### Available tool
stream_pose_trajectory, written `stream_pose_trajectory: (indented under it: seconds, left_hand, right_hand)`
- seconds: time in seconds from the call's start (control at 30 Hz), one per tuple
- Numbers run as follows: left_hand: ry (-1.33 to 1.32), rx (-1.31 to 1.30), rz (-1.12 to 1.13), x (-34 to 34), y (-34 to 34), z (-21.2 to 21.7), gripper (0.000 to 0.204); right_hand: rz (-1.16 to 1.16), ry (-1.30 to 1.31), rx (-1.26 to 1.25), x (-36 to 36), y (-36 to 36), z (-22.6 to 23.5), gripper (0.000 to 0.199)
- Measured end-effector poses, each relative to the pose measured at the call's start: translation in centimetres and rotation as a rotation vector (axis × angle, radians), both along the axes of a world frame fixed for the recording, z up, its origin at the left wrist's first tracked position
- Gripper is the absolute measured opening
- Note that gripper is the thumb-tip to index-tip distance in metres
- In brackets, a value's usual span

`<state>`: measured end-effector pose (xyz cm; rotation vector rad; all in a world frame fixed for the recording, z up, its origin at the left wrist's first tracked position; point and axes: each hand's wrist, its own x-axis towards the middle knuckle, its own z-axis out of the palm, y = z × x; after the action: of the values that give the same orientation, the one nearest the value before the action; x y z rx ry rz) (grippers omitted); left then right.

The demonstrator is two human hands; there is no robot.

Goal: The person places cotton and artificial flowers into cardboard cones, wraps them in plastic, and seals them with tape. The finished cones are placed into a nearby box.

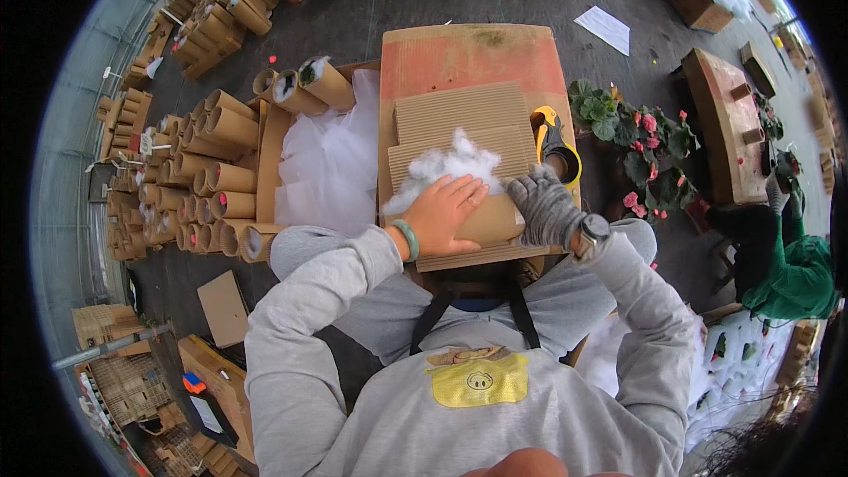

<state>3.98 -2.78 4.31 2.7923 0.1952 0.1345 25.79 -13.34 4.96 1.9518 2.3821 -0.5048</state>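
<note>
Pressing flat, the bare left hand pins white stuffing; the gloved right hand curls around the cardboard roll, which might spring open, spilling fluff.

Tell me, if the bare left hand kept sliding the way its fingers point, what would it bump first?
Probably the white stuffing. The left hand lies flat on a cardboard roll, fingers pointing up and right, and the fluff sits right at the fingertips. Beyond it lies corrugated cardboard.
</note>
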Motion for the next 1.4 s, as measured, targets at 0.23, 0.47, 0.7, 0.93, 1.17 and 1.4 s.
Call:
stream_pose_trajectory:
  seconds: [0.23, 0.47, 0.7, 0.93, 1.17, 1.4]
  left_hand:
    - [-0.002, -0.034, 0.078, -1.2, -0.6, -0.4, 0.093]
    - [0.215, -0.134, 0.083, 5.4, 9.6, -3.0, 0.086]
    - [0.101, -0.354, -0.171, 3.8, 5.6, -6.2, 0.086]
    - [0.377, -0.809, 0.109, 2.0, 8.9, -2.9, 0.071]
    - [0.236, 0.009, 0.513, -1.9, 12.9, -4.5, 0.047]
    - [0.454, -0.253, 0.222, 1.2, 12.0, -2.4, 0.047]
  right_hand:
    - [-0.113, 0.108, 0.268, -6.0, -4.6, 0.9, 0.081]
    - [-0.299, 0.126, 0.433, -2.3, 3.3, -2.9, 0.053]
    - [-0.271, 0.074, 0.769, -4.6, -1.2, -3.6, 0.053]
    - [-0.304, 0.101, 0.574, -3.2, 3.6, -2.6, 0.046]
    - [0.032, -0.288, 0.011, -0.4, 11.7, -2.7, 0.033]
    - [-0.283, -0.083, 0.241, -1.1, 9.2, -3.3, 0.034]
